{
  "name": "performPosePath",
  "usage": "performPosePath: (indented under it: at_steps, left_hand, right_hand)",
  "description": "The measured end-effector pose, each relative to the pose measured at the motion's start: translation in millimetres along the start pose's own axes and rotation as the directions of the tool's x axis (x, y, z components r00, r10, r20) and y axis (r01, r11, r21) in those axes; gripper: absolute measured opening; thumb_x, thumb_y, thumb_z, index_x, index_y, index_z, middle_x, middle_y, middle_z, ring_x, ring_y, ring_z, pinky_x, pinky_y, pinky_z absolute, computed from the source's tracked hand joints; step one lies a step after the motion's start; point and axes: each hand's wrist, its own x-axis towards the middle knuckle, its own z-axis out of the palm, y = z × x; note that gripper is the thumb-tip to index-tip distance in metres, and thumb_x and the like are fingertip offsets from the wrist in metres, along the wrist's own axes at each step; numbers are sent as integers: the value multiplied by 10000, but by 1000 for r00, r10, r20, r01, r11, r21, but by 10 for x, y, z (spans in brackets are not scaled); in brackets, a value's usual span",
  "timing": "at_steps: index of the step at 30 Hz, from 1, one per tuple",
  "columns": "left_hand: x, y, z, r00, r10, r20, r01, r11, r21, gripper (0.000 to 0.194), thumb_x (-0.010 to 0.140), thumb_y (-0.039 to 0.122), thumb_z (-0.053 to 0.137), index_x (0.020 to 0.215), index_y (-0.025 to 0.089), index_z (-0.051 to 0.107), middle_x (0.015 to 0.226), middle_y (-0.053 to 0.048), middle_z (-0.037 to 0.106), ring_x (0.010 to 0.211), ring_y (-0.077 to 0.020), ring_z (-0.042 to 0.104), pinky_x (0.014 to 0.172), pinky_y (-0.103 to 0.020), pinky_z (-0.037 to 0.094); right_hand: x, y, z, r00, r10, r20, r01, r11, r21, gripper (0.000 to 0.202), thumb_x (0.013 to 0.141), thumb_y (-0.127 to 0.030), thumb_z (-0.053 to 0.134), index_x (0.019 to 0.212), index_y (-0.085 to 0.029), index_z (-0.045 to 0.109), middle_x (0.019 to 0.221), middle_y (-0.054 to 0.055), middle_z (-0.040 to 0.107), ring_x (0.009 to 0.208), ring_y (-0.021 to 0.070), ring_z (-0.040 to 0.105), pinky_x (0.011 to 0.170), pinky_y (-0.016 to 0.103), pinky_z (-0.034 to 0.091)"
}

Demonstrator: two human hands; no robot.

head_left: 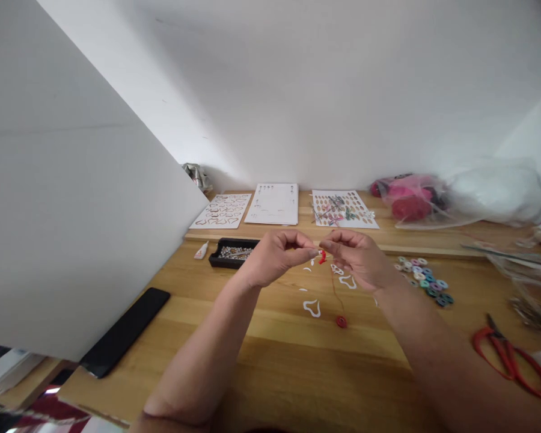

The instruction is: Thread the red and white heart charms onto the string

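My left hand (285,257) and my right hand (358,255) are raised above the table, fingertips nearly meeting. Pinched at my left fingertips is a small red-and-white piece (322,257), its red part apparently wrapped in thread. Red thread (336,291) runs from beside my right fingers down to a small red bobbin (341,322) on the wood. My right thumb and forefinger are closed together, seemingly on this thread; the exact grip is too small to make out. White cut-out outlines (312,308) lie below, some partly behind my right hand.
Several coloured thread bobbins (426,279) and red-handled scissors (509,358) are at right. At left lie a black phone (126,331), a small white tube (201,250) and a black tray (220,260) of beads. Printed sheets (273,204) and plastic bags (491,192) line the back ledge.
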Motion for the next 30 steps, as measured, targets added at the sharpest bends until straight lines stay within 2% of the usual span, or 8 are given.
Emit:
performPosePath:
  at_steps: [3, 6, 11, 18, 20, 23, 26, 30]
  left_hand:
    - [29, -28, 4, 997, 11, -81, -15, 999, -51, 214, 768, 347, 771, 753, 158, 672, 717, 7, 615, 611, -71, 464, 602, -234, 369]
    - [67, -75, 3, 981, 35, -191, -50, 996, -74, 211, 777, 352, 761, 742, 163, 673, 704, 5, 621, 598, -70, 462, 603, -237, 380]
    - [115, -130, 10, 937, 65, -343, -96, 993, -75, 185, 764, 330, 763, 767, 163, 684, 773, -32, 672, 682, -101, 545, 644, -249, 418]
    - [113, -113, 45, 946, -6, -324, -61, 978, -198, 193, 749, 320, 774, 770, 157, 672, 723, -5, 651, 639, -81, 531, 653, -243, 434]
    - [113, -120, 31, 940, 15, -342, -72, 985, -156, 196, 759, 327, 765, 782, 158, 671, 764, -19, 675, 678, -93, 556, 670, -248, 441]
    - [111, -115, -7, 925, 69, -373, -67, 998, 18, 201, 774, 343, 748, 795, 155, 679, 799, -34, 697, 705, -109, 571, 680, -258, 443]
    - [95, -82, -37, 929, 111, -352, -31, 974, 226, 176, 776, 319, 738, 783, 149, 696, 769, -30, 693, 684, -110, 557, 674, -262, 433]
    - [46, -45, -31, 981, 73, -177, -10, 944, 331, 174, 803, 315, 702, 765, 145, 704, 740, -29, 679, 643, -107, 526, 619, -258, 395]
  right_hand:
    - [13, 49, 36, 989, 131, 74, -145, 964, 225, 281, 590, -371, 881, 674, -206, 670, 474, -85, 429, 409, 44, 262, 438, 242, 157]
    - [-7, 85, 114, 974, 180, 139, -214, 933, 289, 277, 599, -363, 879, 667, -202, 665, 418, -107, 345, 398, 40, 227, 436, 231, 152]
    - [-61, 143, 233, 984, 124, 129, -156, 949, 275, 233, 675, -323, 847, 683, -192, 655, 441, -103, 359, 406, 38, 261, 436, 224, 166]
    - [-84, 169, 283, 988, 102, 116, -127, 963, 237, 217, 706, -327, 815, 695, -199, 640, 456, -100, 363, 418, 55, 265, 437, 233, 175]
    - [-104, 132, 289, 994, 62, 91, -76, 985, 153, 235, 733, -358, 789, 685, -198, 623, 482, -92, 373, 434, 62, 269, 439, 238, 187]
    - [-177, 24, 288, 994, -107, 29, 110, 983, -144, 246, 796, -370, 730, 675, -190, 614, 533, -67, 407, 474, 76, 299, 452, 249, 215]
    - [-280, -110, 269, 952, -307, -9, 277, 870, -407, 194, 850, -320, 674, 711, -190, 636, 525, -66, 381, 476, 81, 286, 453, 258, 203]
    - [-353, -220, 235, 884, -468, -7, 387, 740, -550, 136, 879, -273, 637, 775, -196, 681, 496, -76, 325, 453, 81, 256, 446, 264, 180]
